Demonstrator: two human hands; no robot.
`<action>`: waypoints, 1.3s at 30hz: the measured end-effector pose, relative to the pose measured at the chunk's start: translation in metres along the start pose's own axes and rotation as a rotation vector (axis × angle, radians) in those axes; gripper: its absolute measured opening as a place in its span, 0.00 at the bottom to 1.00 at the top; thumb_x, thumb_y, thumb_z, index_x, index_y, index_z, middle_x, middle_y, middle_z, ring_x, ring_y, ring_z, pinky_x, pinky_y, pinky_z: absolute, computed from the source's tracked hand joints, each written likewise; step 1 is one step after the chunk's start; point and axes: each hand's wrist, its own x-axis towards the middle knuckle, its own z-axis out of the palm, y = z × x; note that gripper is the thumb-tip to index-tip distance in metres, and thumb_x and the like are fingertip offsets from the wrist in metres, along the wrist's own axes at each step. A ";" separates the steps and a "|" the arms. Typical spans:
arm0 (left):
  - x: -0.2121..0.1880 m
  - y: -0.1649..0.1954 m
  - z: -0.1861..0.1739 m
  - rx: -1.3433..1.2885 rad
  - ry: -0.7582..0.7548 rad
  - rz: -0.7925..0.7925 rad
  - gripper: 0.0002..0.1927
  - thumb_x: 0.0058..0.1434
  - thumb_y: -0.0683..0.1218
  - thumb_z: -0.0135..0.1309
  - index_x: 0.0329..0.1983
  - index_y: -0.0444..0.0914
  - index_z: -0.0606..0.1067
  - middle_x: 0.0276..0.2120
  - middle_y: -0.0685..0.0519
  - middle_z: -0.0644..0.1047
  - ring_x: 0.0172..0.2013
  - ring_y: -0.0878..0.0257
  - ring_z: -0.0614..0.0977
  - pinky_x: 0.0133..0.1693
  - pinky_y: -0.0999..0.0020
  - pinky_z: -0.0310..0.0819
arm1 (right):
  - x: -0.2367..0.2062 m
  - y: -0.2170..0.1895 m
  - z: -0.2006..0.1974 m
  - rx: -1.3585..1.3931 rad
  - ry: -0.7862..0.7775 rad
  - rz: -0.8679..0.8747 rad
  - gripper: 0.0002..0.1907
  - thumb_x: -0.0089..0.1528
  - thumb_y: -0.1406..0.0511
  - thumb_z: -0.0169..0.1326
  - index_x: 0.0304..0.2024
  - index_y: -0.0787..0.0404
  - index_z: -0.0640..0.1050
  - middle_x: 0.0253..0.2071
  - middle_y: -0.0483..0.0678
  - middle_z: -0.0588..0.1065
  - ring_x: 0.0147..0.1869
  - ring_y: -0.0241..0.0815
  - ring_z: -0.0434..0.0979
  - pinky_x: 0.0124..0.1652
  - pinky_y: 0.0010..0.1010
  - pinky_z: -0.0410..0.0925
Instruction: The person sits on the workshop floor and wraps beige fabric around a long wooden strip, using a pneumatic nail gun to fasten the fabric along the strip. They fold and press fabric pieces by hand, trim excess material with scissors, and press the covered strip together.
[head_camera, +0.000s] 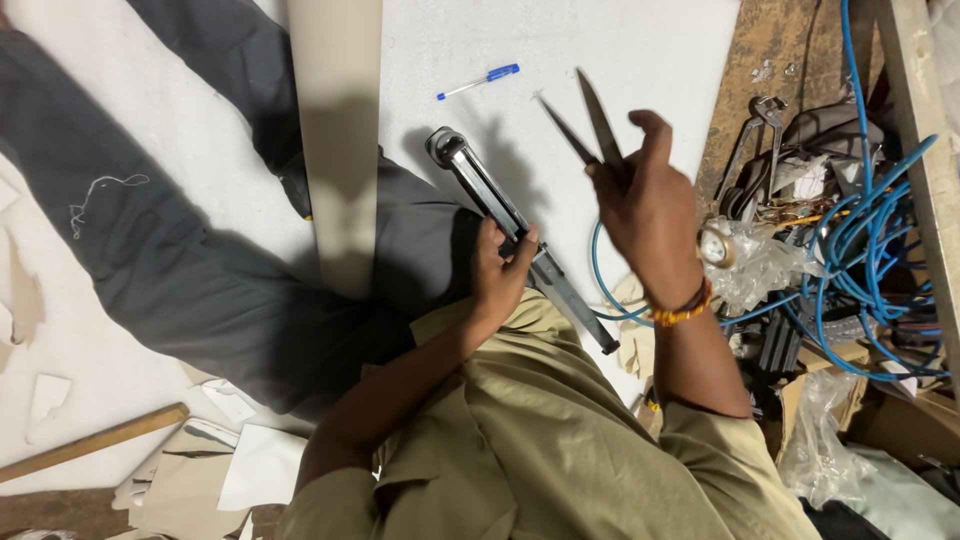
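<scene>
My left hand (500, 265) grips a long grey metal tool (490, 195) with a round knob at its far end; the tool lies diagonally across my lap and over the white sheet (620, 50). Raised above the sheet, my right hand (645, 205) holds a pair of scissors (590, 125), its two blades parted and pointing away from me. A beaded band circles my right wrist. I wear a khaki shirt.
A blue-capped pen (480, 80) lies on the white sheet. A beige board (335, 140) runs down the middle, and dark grey trousers (180, 260) spread at left. Blue hose coils (870, 230), pliers (755, 140), plastic bags and clutter fill the right. A wooden stick (95, 440) lies lower left.
</scene>
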 end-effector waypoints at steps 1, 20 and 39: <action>-0.001 -0.001 -0.002 -0.004 -0.016 -0.002 0.13 0.68 0.40 0.57 0.52 0.35 0.68 0.43 0.52 0.77 0.43 0.67 0.78 0.42 0.70 0.76 | 0.005 0.014 0.008 -0.003 0.019 0.008 0.29 0.66 0.68 0.65 0.61 0.69 0.63 0.27 0.55 0.78 0.27 0.53 0.80 0.25 0.39 0.69; 0.062 0.049 0.013 0.094 -0.135 -0.103 0.36 0.58 0.46 0.71 0.61 0.33 0.61 0.47 0.55 0.72 0.48 0.66 0.75 0.48 0.67 0.76 | 0.030 0.166 0.169 0.169 0.008 0.487 0.16 0.64 0.60 0.63 0.41 0.68 0.77 0.36 0.60 0.80 0.39 0.56 0.81 0.41 0.43 0.73; 0.044 0.044 -0.010 -0.116 -0.249 -0.093 0.06 0.72 0.42 0.51 0.49 0.37 0.69 0.36 0.55 0.76 0.38 0.70 0.75 0.42 0.72 0.71 | 0.022 0.169 0.168 -0.132 0.040 0.342 0.12 0.62 0.61 0.60 0.41 0.65 0.79 0.38 0.60 0.76 0.37 0.60 0.78 0.35 0.48 0.71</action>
